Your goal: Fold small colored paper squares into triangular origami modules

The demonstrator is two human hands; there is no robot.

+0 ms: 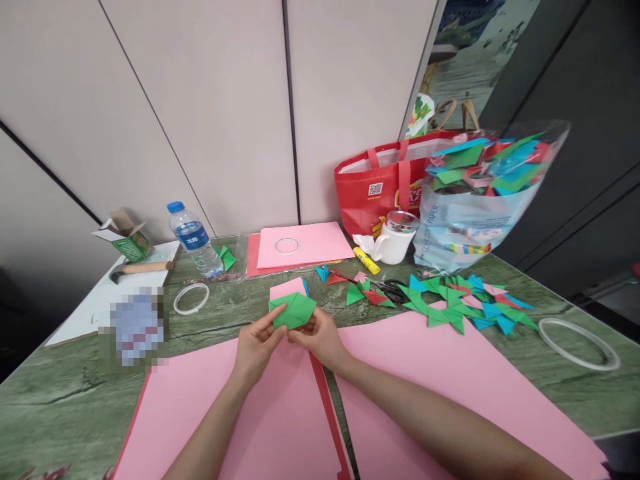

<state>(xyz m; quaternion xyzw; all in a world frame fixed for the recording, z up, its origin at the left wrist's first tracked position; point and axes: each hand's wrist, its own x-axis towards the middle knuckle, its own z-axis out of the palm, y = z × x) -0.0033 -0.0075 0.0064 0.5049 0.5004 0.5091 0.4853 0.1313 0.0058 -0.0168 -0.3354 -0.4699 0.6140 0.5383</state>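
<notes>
Between my two hands is a folded piece of green paper (294, 311), held up above the pink sheets. My left hand (260, 343) pinches its left edge between thumb and fingers. On the other side, my right hand (323, 339) grips the lower right edge, with some fingers hidden behind the paper. Just beyond it lies pink paper (286, 288) with a blue edge showing. Large pink sheets (200, 400) spread under my left forearm, and another pink sheet (440, 387) lies beneath my right arm.
Folded paper pieces (460, 303), scissors (393, 290), a glue stick (367, 261) and a white mug (397, 240) are at the right. Behind stand a red bag (360, 200) and a plastic bag (455, 227) of folded paper. A bottle (193, 237) and hammer (143, 268) are left.
</notes>
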